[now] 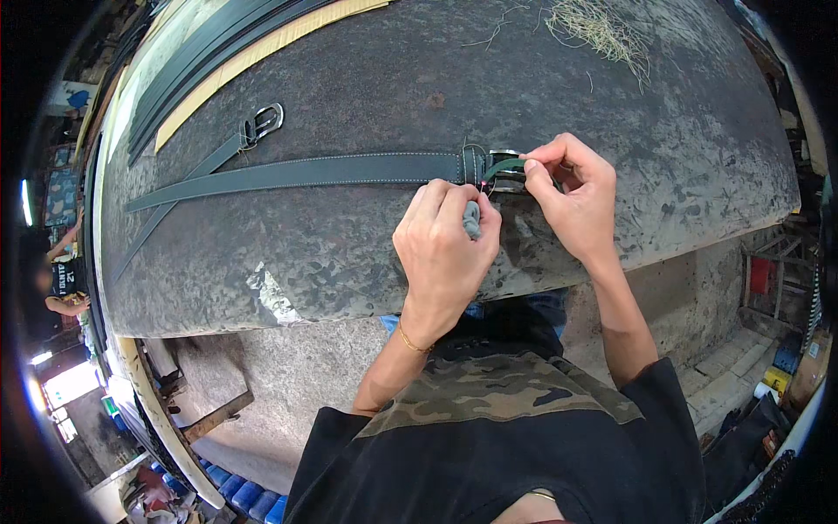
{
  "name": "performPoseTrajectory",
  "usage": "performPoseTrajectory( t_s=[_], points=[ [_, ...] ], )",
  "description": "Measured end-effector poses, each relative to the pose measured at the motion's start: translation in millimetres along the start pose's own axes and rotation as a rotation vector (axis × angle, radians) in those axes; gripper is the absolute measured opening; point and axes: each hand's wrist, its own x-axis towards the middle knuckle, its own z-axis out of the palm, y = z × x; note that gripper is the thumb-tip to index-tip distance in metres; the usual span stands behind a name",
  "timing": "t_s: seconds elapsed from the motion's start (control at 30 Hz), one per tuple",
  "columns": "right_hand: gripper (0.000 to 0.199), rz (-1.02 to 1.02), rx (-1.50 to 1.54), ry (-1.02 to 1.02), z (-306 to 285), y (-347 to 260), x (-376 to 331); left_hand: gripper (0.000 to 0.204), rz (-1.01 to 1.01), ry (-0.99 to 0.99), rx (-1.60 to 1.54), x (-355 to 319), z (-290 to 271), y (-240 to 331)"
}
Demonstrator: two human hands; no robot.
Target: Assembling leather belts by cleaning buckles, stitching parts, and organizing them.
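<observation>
A dark grey stitched leather belt [297,172] lies across a worn metal-topped table [367,253], its metal buckle [506,170] at the right end. My left hand [445,249] is closed around a small grey tool handle [471,218], held right at the belt's buckle end. My right hand [572,192] pinches the green belt end at the buckle between thumb and fingers. A thin thread shows at the stitching near the buckle.
A second belt strap with a metal buckle [262,122] lies behind the first. Dark strips and a cardboard piece [253,52] sit at the table's far left. Dry straw [602,31] lies at the far right. Another person's arm [65,306] shows at the left rim.
</observation>
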Motion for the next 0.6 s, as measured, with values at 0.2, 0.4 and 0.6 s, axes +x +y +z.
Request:
performPoseTrajectory(
  t_s=[0.2,0.4,0.6],
  points=[
    [0.004,0.017,0.013,-0.008,0,0,1,0.011,-0.003,-0.003,-0.024,0,-1,-1],
    [0.004,0.098,0.099,-0.003,-2,-1,3,0.008,0.005,-0.062,-0.126,-2,-15,-5],
    [0.004,0.110,0.118,0.010,-4,-3,6,0.007,-0.050,-0.231,-0.199,-9,-34,-8]
  ],
)
